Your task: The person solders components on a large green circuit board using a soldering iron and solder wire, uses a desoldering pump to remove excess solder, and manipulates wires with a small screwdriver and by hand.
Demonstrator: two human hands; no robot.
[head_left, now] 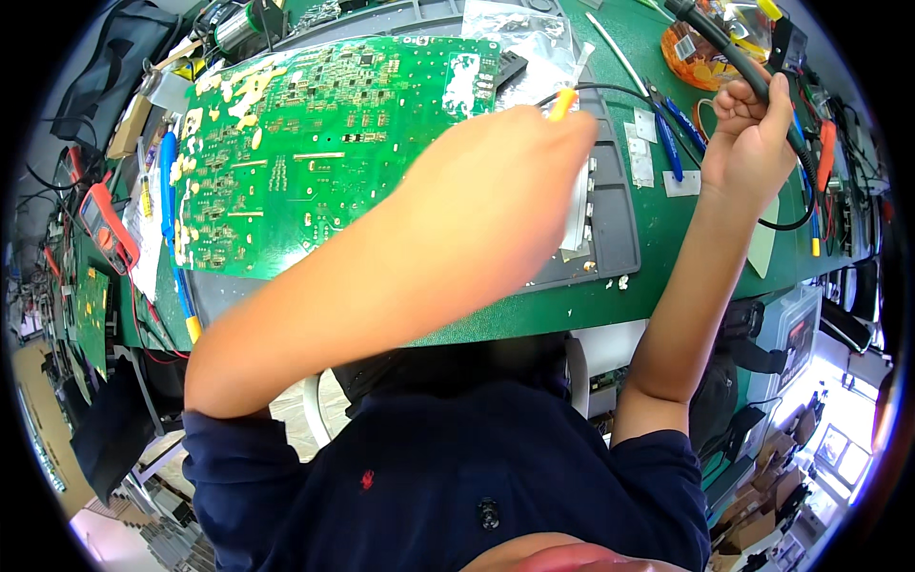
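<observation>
My left hand (515,181) is closed on a small yellow-tipped item (562,101) above the right side of a large green circuit board (286,162), with its fingertips hidden behind the hand. My right hand (748,138) grips the black handle of a corded tool (715,38), raised at the upper right beside an orange-filled plastic tub (681,57). The board, partly marked with cream patches, lies on a grey mat (615,243). Blue-handled pliers (667,143) and small white pads (639,157) lie between the mat and my right hand.
A red multimeter (110,224) with leads and a blue-yellow tool (172,219) lie at the left. Clear bags (505,38) rest behind the board. The green bench's front edge (448,332) runs before my torso, with a white chair (610,348) below. Cluttered equipment fills the far right.
</observation>
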